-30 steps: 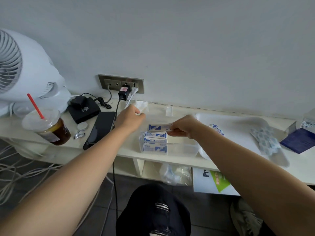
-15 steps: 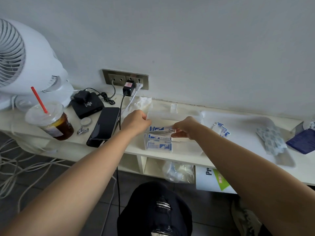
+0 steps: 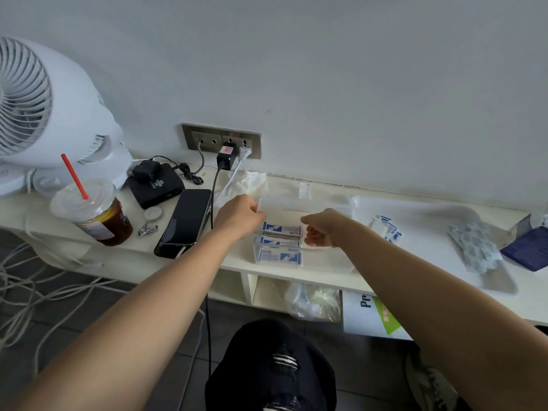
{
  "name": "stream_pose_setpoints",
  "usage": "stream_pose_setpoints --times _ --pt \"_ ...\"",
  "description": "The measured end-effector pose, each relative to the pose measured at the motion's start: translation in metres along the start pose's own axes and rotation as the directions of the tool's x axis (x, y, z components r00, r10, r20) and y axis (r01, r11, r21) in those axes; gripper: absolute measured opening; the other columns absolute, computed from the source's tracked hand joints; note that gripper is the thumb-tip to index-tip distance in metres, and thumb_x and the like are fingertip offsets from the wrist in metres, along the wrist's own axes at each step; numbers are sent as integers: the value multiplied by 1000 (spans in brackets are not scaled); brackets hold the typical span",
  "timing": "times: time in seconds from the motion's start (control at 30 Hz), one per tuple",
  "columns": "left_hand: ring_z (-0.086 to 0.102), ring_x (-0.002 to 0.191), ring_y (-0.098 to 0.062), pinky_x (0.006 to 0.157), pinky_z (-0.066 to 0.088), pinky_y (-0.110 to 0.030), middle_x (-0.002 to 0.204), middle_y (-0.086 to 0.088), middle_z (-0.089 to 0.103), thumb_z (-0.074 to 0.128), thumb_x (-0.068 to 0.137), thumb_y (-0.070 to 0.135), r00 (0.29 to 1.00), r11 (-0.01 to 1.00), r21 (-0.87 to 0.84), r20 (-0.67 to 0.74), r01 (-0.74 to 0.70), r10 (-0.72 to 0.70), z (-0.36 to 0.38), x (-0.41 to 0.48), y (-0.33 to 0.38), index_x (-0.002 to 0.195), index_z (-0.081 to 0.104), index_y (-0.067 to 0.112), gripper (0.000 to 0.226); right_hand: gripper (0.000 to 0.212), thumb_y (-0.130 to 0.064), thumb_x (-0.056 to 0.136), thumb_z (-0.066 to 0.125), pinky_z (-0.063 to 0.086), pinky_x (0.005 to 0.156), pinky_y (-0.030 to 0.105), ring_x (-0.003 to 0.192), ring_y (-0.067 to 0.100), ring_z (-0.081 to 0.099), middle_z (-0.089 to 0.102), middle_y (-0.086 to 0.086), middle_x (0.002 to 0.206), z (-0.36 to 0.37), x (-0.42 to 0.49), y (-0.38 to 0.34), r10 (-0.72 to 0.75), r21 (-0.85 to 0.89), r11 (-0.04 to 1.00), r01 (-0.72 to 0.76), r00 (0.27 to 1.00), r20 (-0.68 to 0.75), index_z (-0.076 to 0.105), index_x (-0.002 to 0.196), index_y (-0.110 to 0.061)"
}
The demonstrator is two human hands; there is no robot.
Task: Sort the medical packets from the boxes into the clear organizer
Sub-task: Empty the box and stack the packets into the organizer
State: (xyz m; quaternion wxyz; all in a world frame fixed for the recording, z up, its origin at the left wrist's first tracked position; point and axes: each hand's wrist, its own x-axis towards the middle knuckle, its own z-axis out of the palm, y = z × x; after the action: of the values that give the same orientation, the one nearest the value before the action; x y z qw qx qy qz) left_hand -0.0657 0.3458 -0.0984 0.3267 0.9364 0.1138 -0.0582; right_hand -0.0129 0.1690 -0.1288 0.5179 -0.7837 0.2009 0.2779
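Left hand [image 3: 240, 215]: at the left wall of the clear organizer [image 3: 335, 256], thumb and fingers curled onto its upper left corner and holding it; most of the fingers are hidden behind the back of the hand.
Right hand [image 3: 321, 229]: over the middle of the organizer, just right of the packets; fingers [image 3: 311, 241] loosely curled and slightly apart, with nothing seen in them.
Clear organizer: on the table [image 3: 139, 246], reaching its front edge, between the phone [image 3: 186, 221] and the white tray [image 3: 430, 215].
Packets [image 3: 280, 241]: blue-and-white, stacked in three rows in the organizer's left compartments, front to back; the right side of the organizer shows none.
Loose packets [image 3: 388, 229]: a few of the same kind on the left end of the tray.
Patterned packets [image 3: 474, 247]: a heap on the right end of the tray.
Dark blue box [image 3: 530, 250]: by the table's right edge, beside the tray.
Left end of the table: a lidded cup [image 3: 95, 215] with a red straw, a white fan [image 3: 35, 114] and a black device [image 3: 157, 185] towards the back edge.
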Motion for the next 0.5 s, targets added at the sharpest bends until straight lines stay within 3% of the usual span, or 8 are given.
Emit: stream_pose_setpoints --times 0.1,0.27,0.37,0.5 --pt "45 75 -21 69 37 -30 87 -3 47 56 88 22 1000 1000 -7 -1 -2 2 1 1 0 88 48 20 8 20 -14 95 56 54 76 33 74 23 57 56 13 78 0 0 -2 19 7 1000 -19 999 41 51 82 0" --pt "46 76 -21 70 38 -31 87 -3 48 55 89 22 1000 1000 6 -6 6 -6 1 -1 0 90 50 18 7 15 -14 95 53 51 72 32 74 22 57 63 14 86 5 -3 -2 12 -7 1000 -11 996 88 51 87 -2" --pt "46 78 -22 71 39 -31 84 0 47 55 89 22 1000 1000 27 -6 15 -15 1 -2 2 91 48 19 8 14 -13 95 53 52 80 34 81 25 56 60 14 86 -1 -7 -1 -2 -4 1000 2 992 128 51 91 0" --pt "56 94 -26 77 42 -32 95 2 50 55 92 25 988 1000 18 -151 15 -12 -2 -5 12 117 48 18 27 19 -11 92 58 54 82 35 83 26 57 57 15 91 -18 -18 -4 -124 -29 991 128 986 114 55 104 4"
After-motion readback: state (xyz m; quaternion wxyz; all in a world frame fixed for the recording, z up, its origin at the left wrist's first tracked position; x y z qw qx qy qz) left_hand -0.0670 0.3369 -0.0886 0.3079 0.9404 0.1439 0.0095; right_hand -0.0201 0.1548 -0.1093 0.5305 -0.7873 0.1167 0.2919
